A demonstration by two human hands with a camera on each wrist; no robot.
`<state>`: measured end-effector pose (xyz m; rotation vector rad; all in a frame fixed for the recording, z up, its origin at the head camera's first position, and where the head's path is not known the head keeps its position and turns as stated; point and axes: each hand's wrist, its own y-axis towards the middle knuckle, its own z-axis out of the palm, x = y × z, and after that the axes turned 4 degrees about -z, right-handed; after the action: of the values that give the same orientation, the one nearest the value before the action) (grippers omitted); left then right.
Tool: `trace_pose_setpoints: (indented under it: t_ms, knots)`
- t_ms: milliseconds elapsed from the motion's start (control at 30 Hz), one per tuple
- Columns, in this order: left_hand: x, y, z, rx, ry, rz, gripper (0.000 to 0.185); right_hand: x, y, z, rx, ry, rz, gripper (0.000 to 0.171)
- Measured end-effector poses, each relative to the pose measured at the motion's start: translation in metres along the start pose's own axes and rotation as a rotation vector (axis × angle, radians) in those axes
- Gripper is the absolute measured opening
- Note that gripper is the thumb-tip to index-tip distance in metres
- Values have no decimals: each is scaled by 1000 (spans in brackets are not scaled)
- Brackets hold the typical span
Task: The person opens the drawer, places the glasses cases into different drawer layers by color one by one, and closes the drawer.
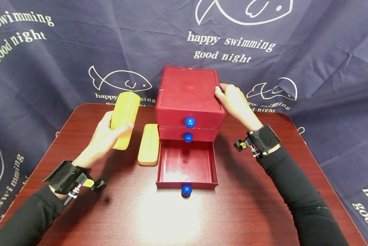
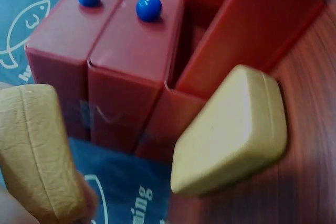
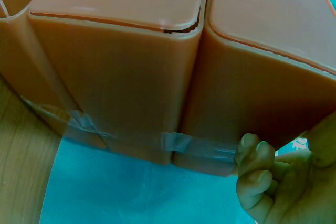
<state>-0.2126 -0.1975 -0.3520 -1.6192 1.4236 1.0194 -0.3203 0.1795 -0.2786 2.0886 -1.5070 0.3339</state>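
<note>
My left hand [image 1: 105,135] grips a yellow oblong case [image 1: 126,114], raised over the left of the table, thumb across its near face. The left wrist view shows a seam along this held case [image 2: 34,145]. A second yellow case [image 1: 149,145] lies on the table against the left side of the red drawer unit [image 1: 190,89]. At the unit's right rear, my right hand [image 1: 233,99] holds the top edge; in the right wrist view its fingers [image 3: 257,182] curl against the side. The bottom drawer [image 1: 187,167] is pulled out, with nothing inside; the upper two are closed.
Each drawer carries a round blue knob [image 1: 186,190]. The wooden table [image 1: 110,212] has a bright light reflection in front of the unit. Behind hangs a dark blue cloth [image 1: 159,41] with fish and lettering. Clear tape [image 3: 178,142] runs along the unit's side.
</note>
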Motion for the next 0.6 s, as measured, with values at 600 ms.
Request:
trace_pose_setpoints:
  t_ms: [600]
  knots:
    - [-35, -20, 31, 147, -20, 502, 81, 1, 1, -1, 4, 10, 11, 33]
